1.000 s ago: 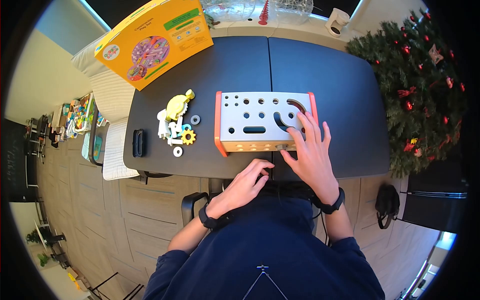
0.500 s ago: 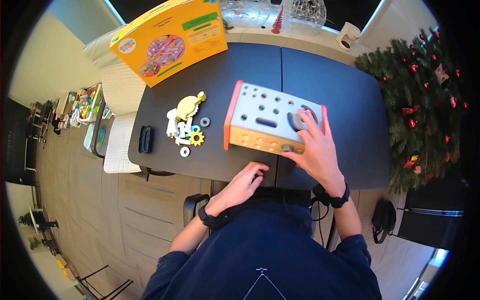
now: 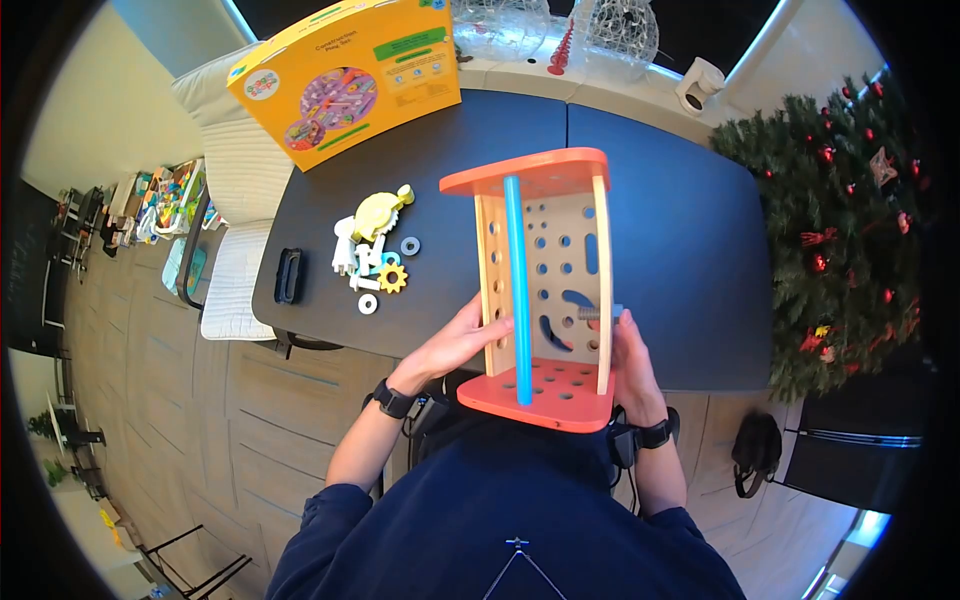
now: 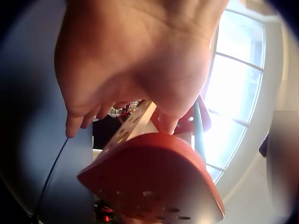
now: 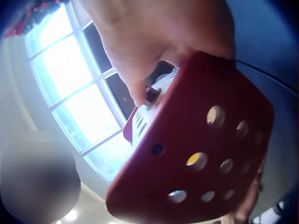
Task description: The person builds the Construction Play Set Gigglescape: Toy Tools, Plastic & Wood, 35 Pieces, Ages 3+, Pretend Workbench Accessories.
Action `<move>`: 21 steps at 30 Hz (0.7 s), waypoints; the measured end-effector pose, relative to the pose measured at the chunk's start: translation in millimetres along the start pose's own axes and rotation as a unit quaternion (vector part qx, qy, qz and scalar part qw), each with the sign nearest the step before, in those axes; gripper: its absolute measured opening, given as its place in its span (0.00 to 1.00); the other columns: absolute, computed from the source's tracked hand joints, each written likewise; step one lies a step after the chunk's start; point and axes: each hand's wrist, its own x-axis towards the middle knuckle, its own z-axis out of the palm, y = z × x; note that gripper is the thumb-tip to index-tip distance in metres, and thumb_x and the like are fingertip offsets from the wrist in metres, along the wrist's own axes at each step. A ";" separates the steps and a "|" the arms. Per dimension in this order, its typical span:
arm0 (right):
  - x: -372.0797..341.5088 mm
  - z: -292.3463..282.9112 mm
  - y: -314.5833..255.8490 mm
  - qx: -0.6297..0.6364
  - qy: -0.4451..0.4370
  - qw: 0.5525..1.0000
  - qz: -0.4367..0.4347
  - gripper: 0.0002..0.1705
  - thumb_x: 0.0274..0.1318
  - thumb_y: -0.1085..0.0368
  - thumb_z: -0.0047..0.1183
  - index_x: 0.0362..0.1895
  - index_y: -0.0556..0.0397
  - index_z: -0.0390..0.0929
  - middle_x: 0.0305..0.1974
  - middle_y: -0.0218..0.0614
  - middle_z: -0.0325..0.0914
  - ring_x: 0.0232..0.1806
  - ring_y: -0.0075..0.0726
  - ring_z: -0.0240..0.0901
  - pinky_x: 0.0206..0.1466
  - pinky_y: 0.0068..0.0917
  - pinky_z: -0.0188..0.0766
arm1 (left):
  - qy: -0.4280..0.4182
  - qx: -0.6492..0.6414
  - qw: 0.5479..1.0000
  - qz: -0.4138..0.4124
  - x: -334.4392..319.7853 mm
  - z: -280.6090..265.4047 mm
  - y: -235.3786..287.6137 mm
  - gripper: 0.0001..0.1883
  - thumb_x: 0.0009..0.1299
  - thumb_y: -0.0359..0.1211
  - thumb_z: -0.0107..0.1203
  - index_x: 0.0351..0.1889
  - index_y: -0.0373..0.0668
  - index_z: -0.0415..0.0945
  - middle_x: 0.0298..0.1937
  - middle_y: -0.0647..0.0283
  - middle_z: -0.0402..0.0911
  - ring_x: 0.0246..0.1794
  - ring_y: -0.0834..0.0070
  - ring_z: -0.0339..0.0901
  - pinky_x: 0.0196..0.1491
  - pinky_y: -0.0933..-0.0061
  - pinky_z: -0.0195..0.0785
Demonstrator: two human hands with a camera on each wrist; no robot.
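A wooden toy toolbox (image 3: 535, 412) with red ends, hole-studded panels and a blue rod (image 3: 519, 290) is held up on end, its hollow side facing me. My left hand (image 3: 450, 348) grips the left panel, thumb over its edge and the other fingers behind. On the opposite side my right hand (image 3: 634, 368) holds the box, a fingertip at the head of a grey bolt (image 3: 590, 314). The threaded shank pokes through the panel into the hollow. In the right wrist view, a digit presses near the dark bolt head (image 5: 152, 97), and the red end (image 5: 187, 186) hides much of the hand.
Left on the black table (image 3: 400, 310) lie yellow and white toy parts (image 3: 378, 216), a yellow gear (image 3: 392, 278), washers (image 3: 368, 303) and a black tray-like piece (image 3: 289, 276). An orange carton (image 3: 350, 85) stands behind. A decorated tree (image 3: 830, 220) is at the right.
The toolbox was lying on the table under my right hand; it is now raised and turned on end, hollow side toward me. My left hand has moved from the table edge onto its panel.
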 end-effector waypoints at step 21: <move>53.0 -44.5 55.8 -0.165 0.000 0.983 -0.077 0.11 0.85 0.62 0.47 0.59 0.55 0.75 0.39 0.28 0.82 0.39 0.18 0.76 0.45 0.22 0.74 | 0.153 0.266 0.952 -0.016 16.0 1.2 0.7 0.34 0.79 0.31 0.52 0.84 0.42 0.61 0.63 0.46 0.86 0.61 0.60 0.85 0.65 0.59 0.76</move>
